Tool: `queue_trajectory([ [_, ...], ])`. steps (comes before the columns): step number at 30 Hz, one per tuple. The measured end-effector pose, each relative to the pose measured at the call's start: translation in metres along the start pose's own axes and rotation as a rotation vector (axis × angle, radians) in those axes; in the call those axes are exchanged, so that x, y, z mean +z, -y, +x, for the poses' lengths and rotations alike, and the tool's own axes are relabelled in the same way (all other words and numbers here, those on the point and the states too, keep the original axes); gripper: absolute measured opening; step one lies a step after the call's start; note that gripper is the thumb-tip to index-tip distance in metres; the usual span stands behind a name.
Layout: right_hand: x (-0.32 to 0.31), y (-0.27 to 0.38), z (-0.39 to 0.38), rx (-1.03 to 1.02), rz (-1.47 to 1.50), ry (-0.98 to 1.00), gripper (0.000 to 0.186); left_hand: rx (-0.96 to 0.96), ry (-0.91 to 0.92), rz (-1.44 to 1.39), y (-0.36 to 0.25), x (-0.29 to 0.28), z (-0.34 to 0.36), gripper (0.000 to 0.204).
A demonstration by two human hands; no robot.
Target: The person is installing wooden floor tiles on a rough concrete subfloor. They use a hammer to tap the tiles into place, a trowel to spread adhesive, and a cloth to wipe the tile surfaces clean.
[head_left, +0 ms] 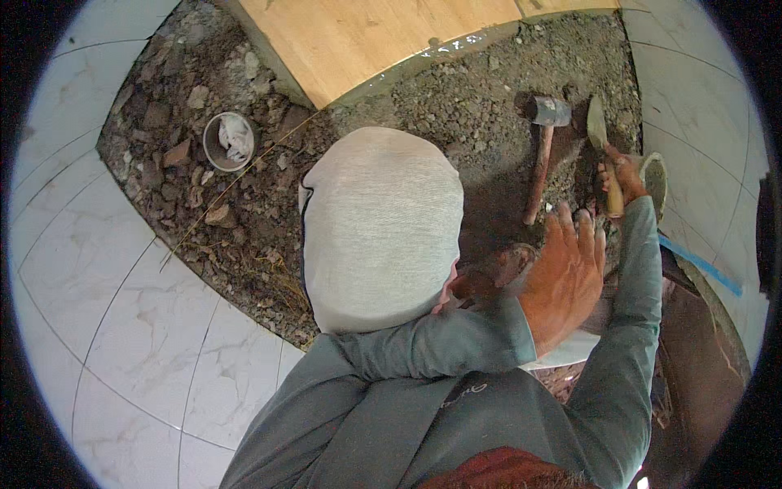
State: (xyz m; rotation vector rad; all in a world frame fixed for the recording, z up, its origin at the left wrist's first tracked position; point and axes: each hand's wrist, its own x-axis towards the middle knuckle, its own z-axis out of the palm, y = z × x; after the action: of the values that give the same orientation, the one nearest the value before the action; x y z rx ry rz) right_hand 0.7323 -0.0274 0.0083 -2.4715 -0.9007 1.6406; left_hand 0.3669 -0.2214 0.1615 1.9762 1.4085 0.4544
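Note:
My right hand [624,175] is closed round a trowel [596,122] with a wooden handle, its blade pointing away from me at the right of the dirt patch. My left hand [564,281] is spread just left of the right forearm, fingertips near the rubble [481,106]; whether they touch it is unclear. Beyond those fingertips lies a mallet [547,111] with a dark head and wooden handle. A large pale, rounded fabric-covered object [379,228], which I cannot identify for sure, sits left of my left hand, partly behind my sleeve.
Pale marbled tiles [114,326] border the dirt on both sides. A tan board-like surface [375,37] edges the top. A small container [228,141] with white material sits at left, near a thin yellow line [212,210]. A blue strip [700,265] lies at right.

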Motion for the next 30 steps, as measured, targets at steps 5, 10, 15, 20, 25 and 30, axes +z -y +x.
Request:
queue_trajectory([
  [5, 0.019, 0.064, -0.080, -0.455, -0.572, -0.178, 0.056, 0.009, 0.036, -0.018, 0.005, -0.014, -0.004, 0.050],
  [10, 0.082, 0.123, -0.115, -1.193, -1.300, -0.256, 0.053, -0.019, -0.030, -0.044, -0.009, -0.014, -0.010, 0.052],
  [15, 0.183, 0.156, -0.164, -1.335, -1.617, -0.208, 0.041, -0.075, 0.202, 0.143, -0.027, -0.018, -0.016, 0.053],
  [20, 0.264, 0.154, -0.184, -1.655, -1.592, -0.066, 0.038, -0.132, 0.097, 0.178, -0.032, -0.015, -0.020, 0.052],
  [25, 0.305, 0.147, -0.179, -1.799, -1.459, -0.123, 0.033, -0.139, 0.036, 0.179, -0.037, -0.006, -0.025, 0.052],
  [30, 0.266, 0.165, -0.160, -1.614, -1.680, -0.298, 0.033, -0.145, -0.039, 0.149, -0.041, -0.014, -0.022, 0.051],
])
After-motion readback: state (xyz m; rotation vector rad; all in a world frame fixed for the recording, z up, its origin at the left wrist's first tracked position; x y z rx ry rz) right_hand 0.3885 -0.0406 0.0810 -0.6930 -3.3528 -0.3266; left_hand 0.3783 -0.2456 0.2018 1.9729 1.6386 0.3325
